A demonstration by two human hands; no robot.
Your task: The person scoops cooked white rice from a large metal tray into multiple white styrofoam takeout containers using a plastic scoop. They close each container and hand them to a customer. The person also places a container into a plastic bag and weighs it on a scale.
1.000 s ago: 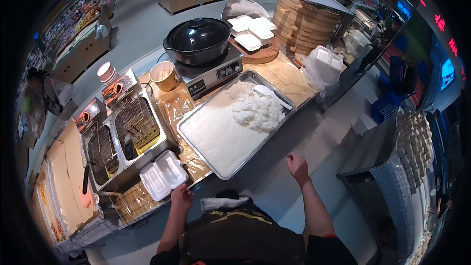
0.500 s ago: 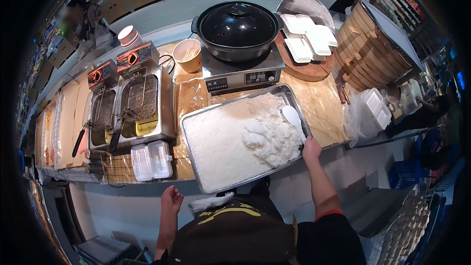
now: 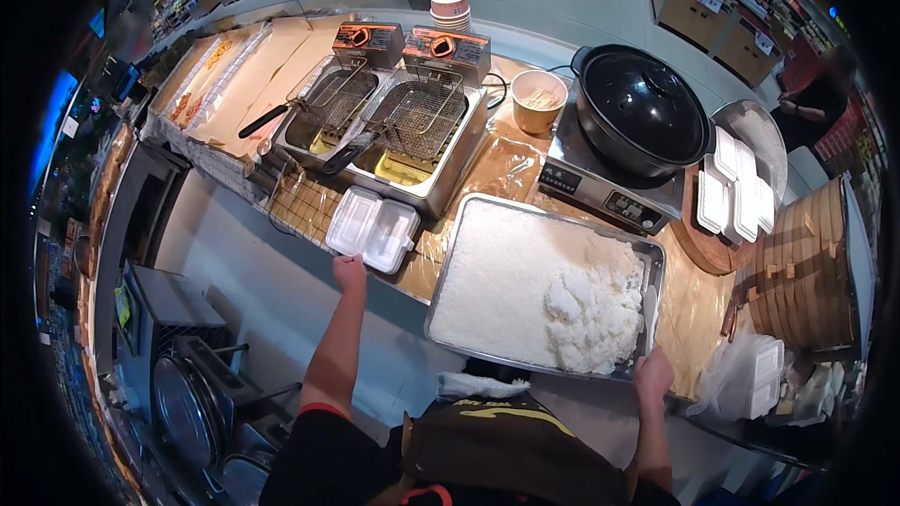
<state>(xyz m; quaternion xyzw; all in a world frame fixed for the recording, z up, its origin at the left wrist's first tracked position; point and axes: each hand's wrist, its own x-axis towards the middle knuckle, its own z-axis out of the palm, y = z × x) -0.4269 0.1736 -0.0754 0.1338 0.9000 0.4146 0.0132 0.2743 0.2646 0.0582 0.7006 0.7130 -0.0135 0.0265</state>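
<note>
My left hand [image 3: 350, 273] is at the near edge of an opened white takeaway box [image 3: 373, 229], its fingers closed on the rim. The box lies open on a wire rack at the counter's front edge, and I see nothing in it. My right hand [image 3: 653, 374] is closed at the near right corner of a metal tray [image 3: 525, 358]. From it a white rice paddle [image 3: 652, 307] runs along the tray's right wall. White rice [image 3: 511, 272] fills the tray, flat on the left and heaped in loose clumps on the right.
A two-basin fryer [image 3: 441, 197] with wire baskets stands behind the box. Beyond the tray are a paper tub of sticks [image 3: 539, 101] and a lidded black pot [image 3: 645, 108] on a cooker [image 3: 600, 195]. Stacked white boxes [image 3: 736, 187] and bamboo steamers [image 3: 802, 272] are at right.
The view has swung left, so the counter sits further right. My left hand has moved from beside my apron up to the takeaway box. My right hand stays at the tray's corner with the paddle.
</note>
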